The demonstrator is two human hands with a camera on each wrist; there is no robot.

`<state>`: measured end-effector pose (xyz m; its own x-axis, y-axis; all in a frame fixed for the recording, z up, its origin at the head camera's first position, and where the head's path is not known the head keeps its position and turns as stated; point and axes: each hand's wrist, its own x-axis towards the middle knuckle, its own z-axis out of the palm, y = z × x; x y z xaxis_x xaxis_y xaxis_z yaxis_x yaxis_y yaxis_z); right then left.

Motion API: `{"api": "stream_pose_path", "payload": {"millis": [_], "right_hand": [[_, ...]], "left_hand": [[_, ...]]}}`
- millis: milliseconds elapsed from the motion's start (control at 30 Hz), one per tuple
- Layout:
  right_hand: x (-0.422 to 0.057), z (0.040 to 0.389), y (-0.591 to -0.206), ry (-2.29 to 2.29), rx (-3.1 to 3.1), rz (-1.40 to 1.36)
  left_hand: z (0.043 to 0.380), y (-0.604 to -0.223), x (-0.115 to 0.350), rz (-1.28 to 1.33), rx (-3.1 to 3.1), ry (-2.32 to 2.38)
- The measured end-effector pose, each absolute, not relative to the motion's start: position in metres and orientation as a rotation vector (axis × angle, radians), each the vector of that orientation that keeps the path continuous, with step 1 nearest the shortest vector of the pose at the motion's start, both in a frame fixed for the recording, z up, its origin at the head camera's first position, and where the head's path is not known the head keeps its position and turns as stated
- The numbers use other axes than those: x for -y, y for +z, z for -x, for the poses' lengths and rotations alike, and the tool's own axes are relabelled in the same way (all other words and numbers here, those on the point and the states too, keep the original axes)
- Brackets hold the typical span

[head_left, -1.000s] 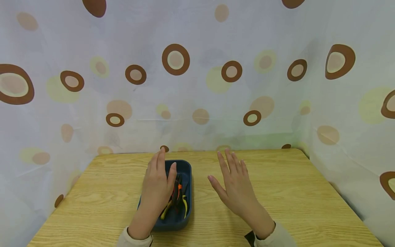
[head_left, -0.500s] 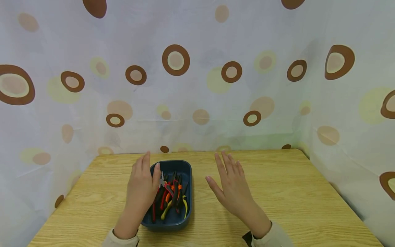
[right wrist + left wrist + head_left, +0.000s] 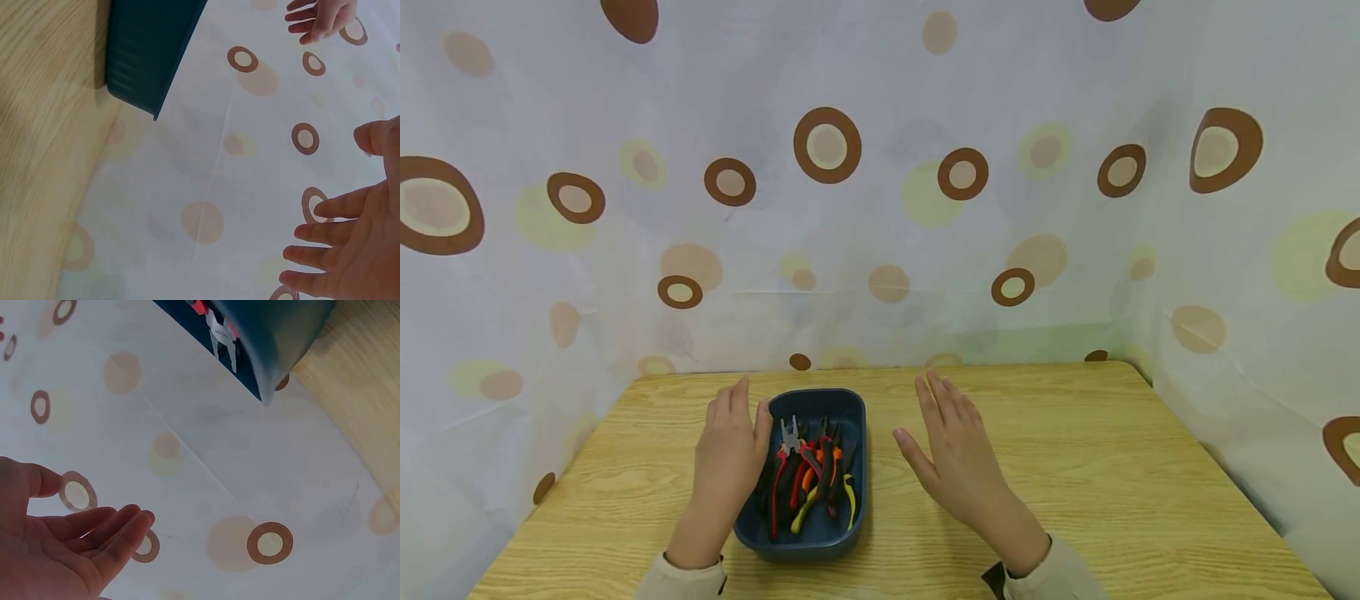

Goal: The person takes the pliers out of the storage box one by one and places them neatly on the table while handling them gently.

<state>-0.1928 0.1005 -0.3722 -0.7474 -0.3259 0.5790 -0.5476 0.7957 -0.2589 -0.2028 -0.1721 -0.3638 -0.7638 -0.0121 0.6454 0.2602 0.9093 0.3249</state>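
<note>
A dark blue bin stands on the table, left of centre in the head view. Several pliers lie in it, among them a silver-nosed pair with red and black handles, others with orange grips, and one with yellow handles. My left hand is held up at the bin's left side, fingers extended, and overlaps its rim in the head view. To the right of the bin my right hand is raised over the table with fingers spread. Both palms hold nothing, as the left wrist and right wrist views show.
The wooden table reaches back to a pale curtain with brown and beige circles, which also hangs along the left and right sides. The bin's side wall rises from the tabletop in the right wrist view.
My left hand has shifted left from over the bin to its side, uncovering more of the pliers. My right hand has drifted slightly left. The bin has stayed in place.
</note>
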Motion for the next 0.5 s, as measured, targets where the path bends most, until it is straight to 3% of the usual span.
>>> {"api": "stream_pose_path", "payload": {"millis": [500], "right_hand": [[-0.099,0.193,-0.375,0.588,2.489,-0.648]], "left_hand": [[0.214,-0.378,0.191,0.057,2.531,-0.522]]}}
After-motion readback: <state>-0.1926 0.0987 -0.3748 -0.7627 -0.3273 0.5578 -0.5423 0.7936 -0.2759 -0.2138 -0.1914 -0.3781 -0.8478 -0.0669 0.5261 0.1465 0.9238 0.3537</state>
